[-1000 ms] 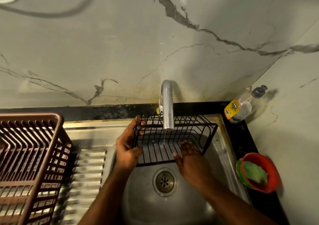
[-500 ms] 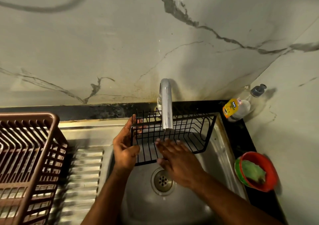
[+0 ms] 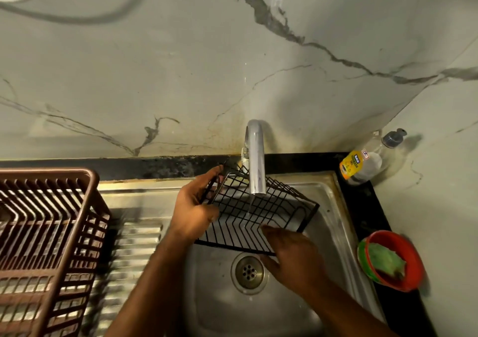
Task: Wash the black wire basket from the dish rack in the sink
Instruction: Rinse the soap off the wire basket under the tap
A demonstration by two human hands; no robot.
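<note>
While water runs: a thin stream falls from the tap [image 3: 256, 171] onto the black wire basket [image 3: 254, 215], which is held tilted over the sink [image 3: 333, 222], above the drain [image 3: 247, 272].
Left hand: the left hand [image 3: 195, 211] grips the basket's left end, fingers curled round the upper wires and thumb on the near side.
Right hand: the right hand [image 3: 292, 256] lies flat, fingers straight, against the basket's near right edge, partly over the drain; it clasps nothing.
Basket: its far right corner dips toward the sink's right wall; whether it touches the steel I cannot tell.
Dish rack: a brown plastic dish rack [image 3: 44, 238] stands on the ribbed draining board [image 3: 134, 254], well to the left of the basket.
Worktop: the black worktop [image 3: 372, 207] runs behind and to the right of the sink.
Soap bottle: a clear pump bottle [image 3: 364, 163] with a yellow label stands in the back right corner.
Bowl: a red bowl [image 3: 411, 264] holding a green scrubber [image 3: 385, 259] sits on the worktop just right of the sink.
Wall: the marbled wall [image 3: 181, 65] rises behind.
</note>
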